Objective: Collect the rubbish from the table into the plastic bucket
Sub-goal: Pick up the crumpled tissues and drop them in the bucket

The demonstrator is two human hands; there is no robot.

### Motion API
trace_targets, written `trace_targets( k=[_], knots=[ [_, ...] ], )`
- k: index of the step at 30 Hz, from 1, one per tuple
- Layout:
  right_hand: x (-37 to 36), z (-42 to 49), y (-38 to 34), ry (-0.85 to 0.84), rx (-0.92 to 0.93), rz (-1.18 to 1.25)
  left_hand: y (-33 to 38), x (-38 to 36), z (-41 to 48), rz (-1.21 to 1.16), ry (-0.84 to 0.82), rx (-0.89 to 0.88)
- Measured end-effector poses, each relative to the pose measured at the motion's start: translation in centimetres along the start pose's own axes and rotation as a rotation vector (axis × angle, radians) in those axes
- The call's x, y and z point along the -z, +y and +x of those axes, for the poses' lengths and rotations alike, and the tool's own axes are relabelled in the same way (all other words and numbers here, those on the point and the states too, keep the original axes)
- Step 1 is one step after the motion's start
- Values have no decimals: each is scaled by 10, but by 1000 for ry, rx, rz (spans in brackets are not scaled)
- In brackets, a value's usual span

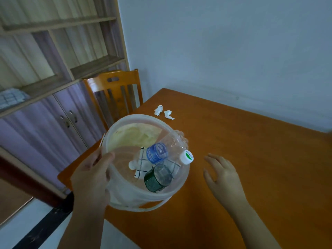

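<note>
My left hand [91,178] grips the near-left rim of a translucent white plastic bucket [136,121], held over the left edge of the orange wooden table [251,159]. Inside the bucket lie a clear bottle with a blue label [159,152], a bottle with a dark green label [156,178], a white cap with a green logo [187,157] and a checked white wrapper [142,164]. Two crumpled white tissues [163,112] lie on the table beyond the bucket. My right hand [222,175] hovers open above the table, just right of the bucket, holding nothing.
An orange wooden chair [115,90] stands at the table's far left corner. A shelf unit with purple cupboard doors [53,112] fills the left side. A pale wall [233,51] runs behind the table.
</note>
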State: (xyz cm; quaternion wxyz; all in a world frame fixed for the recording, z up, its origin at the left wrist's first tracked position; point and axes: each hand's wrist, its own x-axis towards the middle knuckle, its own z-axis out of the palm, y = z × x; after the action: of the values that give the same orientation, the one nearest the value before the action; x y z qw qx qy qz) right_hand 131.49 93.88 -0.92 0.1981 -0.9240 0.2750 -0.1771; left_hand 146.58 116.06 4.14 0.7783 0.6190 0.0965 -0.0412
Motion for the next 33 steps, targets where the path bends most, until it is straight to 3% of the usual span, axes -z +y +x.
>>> trace_targets(
  k=[7,10,14,19,33],
  knots=[
    [-39,-18,-68,-105,-6,-58,18,73,30,36,4,-76],
    [-60,-26,-103,-123,-11,-64,30,106,46,46,-120,-49],
    [-91,-36,-146,-158,-37,-74,44,143,69,0,10,-25],
    [-120,-42,-180,-194,-82,-91,55,172,98,-19,9,3],
    [-177,19,-153,-211,-201,-61,47,133,184,117,-37,10]
  ],
)
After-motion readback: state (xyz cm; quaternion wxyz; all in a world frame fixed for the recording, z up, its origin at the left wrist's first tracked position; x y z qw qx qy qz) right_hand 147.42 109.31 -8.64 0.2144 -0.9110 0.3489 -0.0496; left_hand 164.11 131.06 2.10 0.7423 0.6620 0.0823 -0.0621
